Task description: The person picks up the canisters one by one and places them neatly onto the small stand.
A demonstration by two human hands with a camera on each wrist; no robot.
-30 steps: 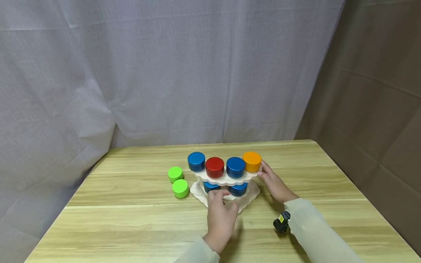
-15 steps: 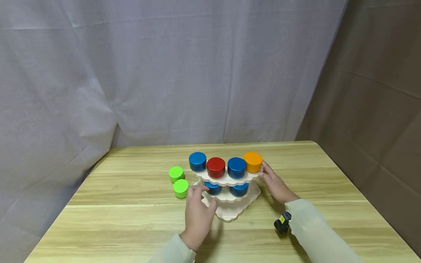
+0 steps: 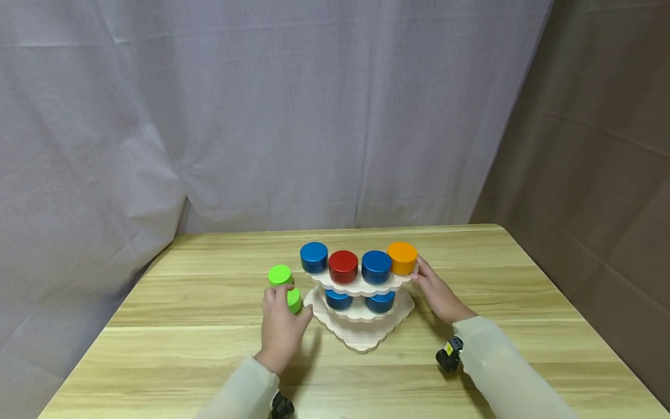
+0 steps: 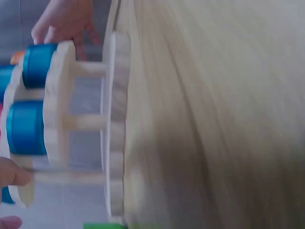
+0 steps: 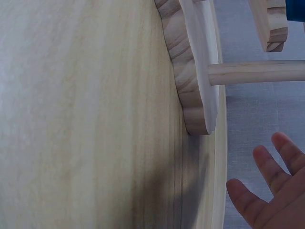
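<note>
A tiered wooden stand (image 3: 362, 337) with scalloped edges stands in the middle of the table. On its top tier sit a blue cylinder (image 3: 314, 257), a red cylinder (image 3: 343, 267), another blue cylinder (image 3: 376, 267) and an orange cylinder (image 3: 402, 258). Two more blue cylinders (image 3: 338, 300) (image 3: 380, 302) sit on the tier below. My right hand (image 3: 439, 295) holds the top tier's right edge with thumb and index finger, other fingers spread (image 5: 271, 191). Left of the stand, my left hand (image 3: 281, 330) reaches to the nearer green cylinder (image 3: 294, 300), fingers apart and partly hiding it.
A second green cylinder (image 3: 280, 275) stands just behind the nearer one. The wooden table (image 3: 183, 326) runs back to a grey curtain (image 3: 272, 116). Dark wrist cameras (image 3: 449, 354) hang below both sleeves.
My left hand has moved left from the front of the stand, past its left side, to the nearer green cylinder. The right hand stays at the top tier's edge.
</note>
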